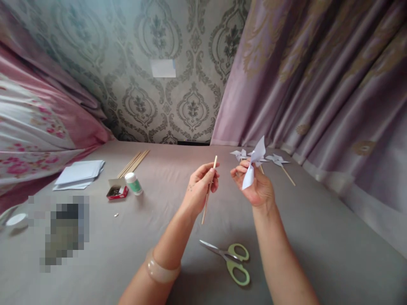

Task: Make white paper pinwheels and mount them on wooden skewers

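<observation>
My left hand is closed around a thin wooden stick, which stands nearly upright with its top end above the thumb. To the right, my right hand pinches a white paper pinwheel seen almost edge-on. The stick and this pinwheel are apart. Behind my right hand lie several white pinwheels on sticks, one of them a pinwheel at the far right. On the cloth below my hands rests a pair of scissors with green handles and parted blades.
At the left are a stack of white paper, a bundle of wooden sticks, a small red box of dark little pieces and a white-and-green bottle. A blurred-out patch covers something nearer. Curtains hang along the right.
</observation>
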Motion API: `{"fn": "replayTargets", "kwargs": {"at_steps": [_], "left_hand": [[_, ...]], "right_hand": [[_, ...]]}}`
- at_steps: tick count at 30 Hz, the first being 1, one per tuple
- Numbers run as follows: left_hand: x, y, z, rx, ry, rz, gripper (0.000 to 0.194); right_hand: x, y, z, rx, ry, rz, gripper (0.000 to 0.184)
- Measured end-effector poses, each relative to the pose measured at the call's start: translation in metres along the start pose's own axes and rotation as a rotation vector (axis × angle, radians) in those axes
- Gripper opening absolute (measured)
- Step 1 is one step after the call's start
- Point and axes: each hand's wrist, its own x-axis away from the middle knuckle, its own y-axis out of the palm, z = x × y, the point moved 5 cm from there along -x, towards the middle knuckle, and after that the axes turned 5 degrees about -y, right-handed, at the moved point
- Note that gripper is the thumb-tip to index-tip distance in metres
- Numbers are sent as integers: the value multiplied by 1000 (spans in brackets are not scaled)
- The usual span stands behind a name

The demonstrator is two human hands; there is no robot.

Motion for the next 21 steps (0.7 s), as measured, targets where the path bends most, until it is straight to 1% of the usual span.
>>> {"fn": "replayTargets", "kwargs": {"at_steps": [8,15,21], "left_hand": [[4,5,1,20,-22,-8,30],[5,6,1,-9,-15,-9,30],[6,9,1,-6,-30,21,29]], "right_hand": [[-2,-8,2,1,49,-18,23],[-4,-10,5,-32,65,-19,29],[-4,-11,9,-21,72,-12,23]]}}
